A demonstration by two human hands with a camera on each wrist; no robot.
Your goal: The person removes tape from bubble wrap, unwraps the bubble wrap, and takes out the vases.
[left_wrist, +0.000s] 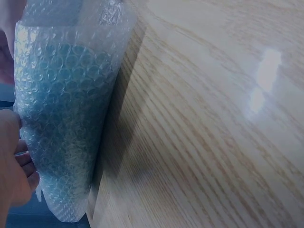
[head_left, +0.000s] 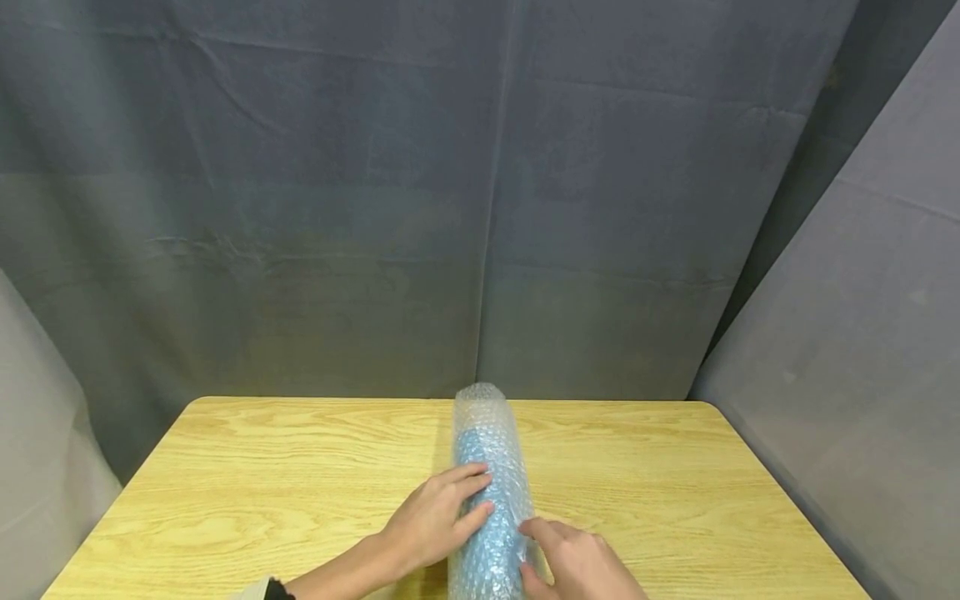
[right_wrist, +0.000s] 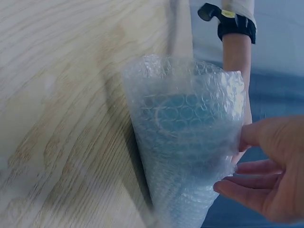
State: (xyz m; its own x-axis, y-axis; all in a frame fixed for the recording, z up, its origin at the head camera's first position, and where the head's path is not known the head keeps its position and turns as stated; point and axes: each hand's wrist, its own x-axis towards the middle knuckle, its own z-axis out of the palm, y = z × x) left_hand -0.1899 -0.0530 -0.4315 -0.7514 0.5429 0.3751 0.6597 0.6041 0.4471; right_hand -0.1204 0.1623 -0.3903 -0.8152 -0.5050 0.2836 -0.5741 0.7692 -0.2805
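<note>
A long roll of bubble wrap (head_left: pixel 491 533) lies on the wooden table, pointing away from me. Through the clear film shows something blue inside, its exact kind hidden; the far end of the wrap is only clear film. My left hand (head_left: pixel 431 521) rests on the roll from the left, fingers stretched across its top. On the roll's right side, my right hand (head_left: pixel 581 562) touches the film with fingertips and thumb apart. The right wrist view shows the right hand (right_wrist: pixel 280 166) beside the open-ended wrap (right_wrist: pixel 185 123).
The wooden table (head_left: pixel 262 475) has rounded far corners. Grey cloth (head_left: pixel 337 208) hangs behind it, with lighter cloth panels (head_left: pixel 847 375) along the right and left sides. A black band (right_wrist: pixel 237 26) circles the left wrist.
</note>
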